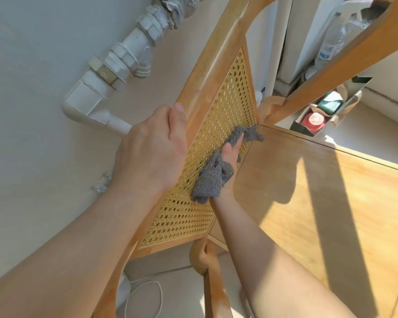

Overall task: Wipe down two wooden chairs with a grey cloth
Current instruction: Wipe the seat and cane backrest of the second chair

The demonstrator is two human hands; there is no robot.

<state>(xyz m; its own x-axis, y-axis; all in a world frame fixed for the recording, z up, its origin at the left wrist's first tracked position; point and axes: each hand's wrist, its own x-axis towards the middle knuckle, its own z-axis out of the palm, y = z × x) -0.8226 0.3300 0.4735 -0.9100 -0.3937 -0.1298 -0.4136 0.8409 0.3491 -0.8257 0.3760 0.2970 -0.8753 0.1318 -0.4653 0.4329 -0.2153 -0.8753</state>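
Right grip [228,166]: closed around a bunched grey cloth [213,180], one finger stretched forward along it, pressing it against the woven back of a wooden chair [207,72].
Left grip [152,152]: wrapped over the chair back's outer wooden rail, thumb lying along the rail's edge, fingers hidden behind it.
Grey cloth: on the cane panel [189,210], near the edge closest to the seat, one end reaching past the fingertips, the other hanging below the wrist.
Cane panel: yellow open weave, framed in light wood, tilted across the middle of the view.
Seat [319,203]: plain light wood, right of the panel, crossed by bands of sunlight and shadow.
Curved wooden rail [331,72]: crossing the top right corner; same chair or another, cannot tell.
Left background: white pipe [115,72] with several joints, running along a pale wall.
Beyond the seat: paper bag [352,101] on the floor, holding a red-topped jar [314,121]; above it, a clear plastic bottle [331,44].
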